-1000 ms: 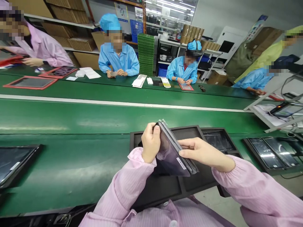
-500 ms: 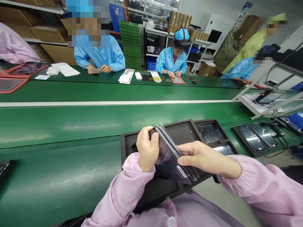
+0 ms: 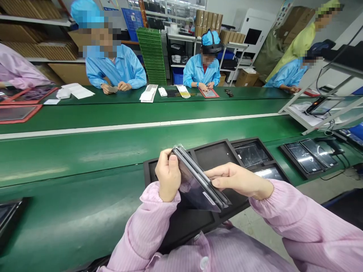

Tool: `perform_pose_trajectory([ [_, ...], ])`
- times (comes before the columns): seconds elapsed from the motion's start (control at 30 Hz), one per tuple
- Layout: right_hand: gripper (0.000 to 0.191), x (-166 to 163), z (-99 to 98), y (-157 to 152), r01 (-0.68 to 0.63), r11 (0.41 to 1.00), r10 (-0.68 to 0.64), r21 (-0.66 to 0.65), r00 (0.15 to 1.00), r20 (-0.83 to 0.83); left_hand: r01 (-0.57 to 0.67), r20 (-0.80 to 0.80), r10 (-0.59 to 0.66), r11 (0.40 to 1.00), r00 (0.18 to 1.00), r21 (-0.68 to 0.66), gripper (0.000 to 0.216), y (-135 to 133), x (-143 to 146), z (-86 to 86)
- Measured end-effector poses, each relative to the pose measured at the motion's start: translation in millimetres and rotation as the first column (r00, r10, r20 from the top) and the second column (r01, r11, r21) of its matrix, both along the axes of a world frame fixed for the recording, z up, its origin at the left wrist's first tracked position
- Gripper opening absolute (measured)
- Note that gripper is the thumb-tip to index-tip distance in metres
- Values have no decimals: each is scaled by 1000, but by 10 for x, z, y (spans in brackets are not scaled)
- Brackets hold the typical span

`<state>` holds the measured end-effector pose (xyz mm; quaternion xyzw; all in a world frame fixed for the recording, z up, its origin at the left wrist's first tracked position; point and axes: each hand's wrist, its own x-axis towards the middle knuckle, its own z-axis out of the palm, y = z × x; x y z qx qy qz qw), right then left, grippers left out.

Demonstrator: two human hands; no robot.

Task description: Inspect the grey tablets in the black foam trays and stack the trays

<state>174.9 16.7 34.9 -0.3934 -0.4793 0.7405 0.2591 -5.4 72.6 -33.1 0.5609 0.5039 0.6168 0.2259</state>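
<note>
Between my two hands is a small stack of tablets (image 3: 195, 189), tilted on edge, with thin clear film at the ends and a white label near the lower edge of the front one. My left hand (image 3: 168, 175) grips the stack's upper left end, thumb on the front face. Lower down, my right hand (image 3: 236, 179) pinches the long right edge between thumb and fingers. Beneath the stack lies a black compartmented tray (image 3: 211, 153). Screens in film, such as a tablet (image 3: 252, 154), lie in its right compartments.
A second black tray (image 3: 307, 172) with two tablets stands at the right, beside a white rack (image 3: 295, 117). Another dark device (image 3: 10, 215) lies at the left edge. Across the green bench (image 3: 99, 151), co-workers in blue sit handling flat items.
Both hands and the tablet stack have shifted slightly left and up in view. The camera view has tilted a little. My grip looks much the same.
</note>
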Motion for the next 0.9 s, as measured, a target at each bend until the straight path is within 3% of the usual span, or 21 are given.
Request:
perform_pose_trajectory([
  [0.2,47,-95,137,-60,-20,994,-10,112,967,256,9,-1,-9,1000,1000,28,52,-46,5,-44],
  [0.43,49,-157,173,-188,60,995,-78,75,963,259,13,-21,-12,998,1000,67,49,-113,35,-12],
  [0.57,49,-101,91,-196,65,986,-101,152,965,241,46,47,-47,999,998,15,52,-84,10,17],
  [0.67,60,-11,-162,-163,72,985,-81,155,995,57,39,111,-32,997,993,-66,57,-27,-47,8],
  [0.77,77,-89,-601,-156,-116,953,101,279,993,67,-46,140,66,989,988,-140,63,52,-110,-15],
  [0.83,57,-280,-915,-185,-179,896,79,406,964,253,-94,135,117,982,984,-166,66,114,-155,-28],
  [0.9,26,-503,-1145,-224,-93,843,-150,530,905,399,-67,154,95,982,984,-177,67,174,-217,-41],
])
